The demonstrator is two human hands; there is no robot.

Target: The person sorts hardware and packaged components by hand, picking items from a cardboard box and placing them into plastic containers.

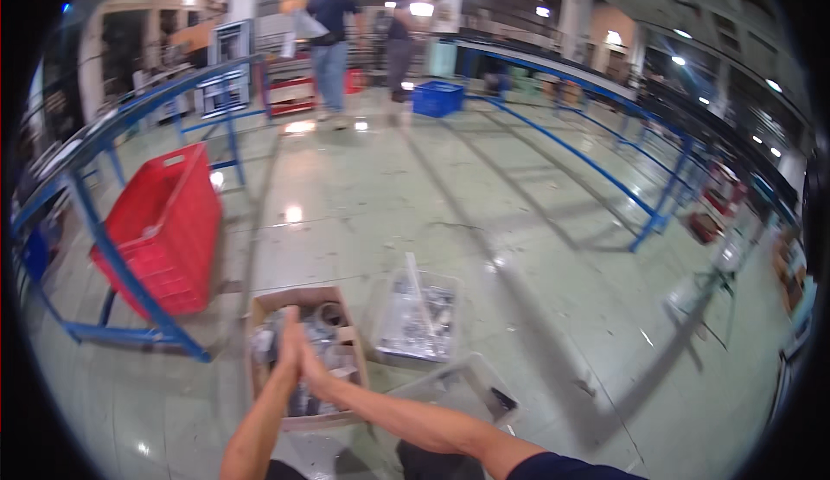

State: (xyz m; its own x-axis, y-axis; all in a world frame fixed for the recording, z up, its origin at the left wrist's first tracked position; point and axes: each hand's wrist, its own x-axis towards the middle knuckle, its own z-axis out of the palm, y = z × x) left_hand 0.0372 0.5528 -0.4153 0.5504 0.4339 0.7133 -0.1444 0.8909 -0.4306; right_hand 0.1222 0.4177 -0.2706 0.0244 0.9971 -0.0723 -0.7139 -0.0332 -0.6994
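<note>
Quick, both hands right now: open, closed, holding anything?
Left hand: open, fingers straight, against the right hand; nothing visibly held.
Right hand: open, over the cardboard box; nothing visibly held.

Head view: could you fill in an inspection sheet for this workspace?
Surface: pale green floor, glossy, with shadows and light reflections.
Job's things: cardboard box of mixed parts; clear bin of small parts, a white strip across it; translucent bin with a dark piece.
Clutter: small scraps scattered across the floor.
Hands: left hand and right hand palm to palm over the cardboard box.
Cables: nothing seen for certain.
Surroundings: red crate at left, blue crate farther off; two blurred people beyond.
</note>
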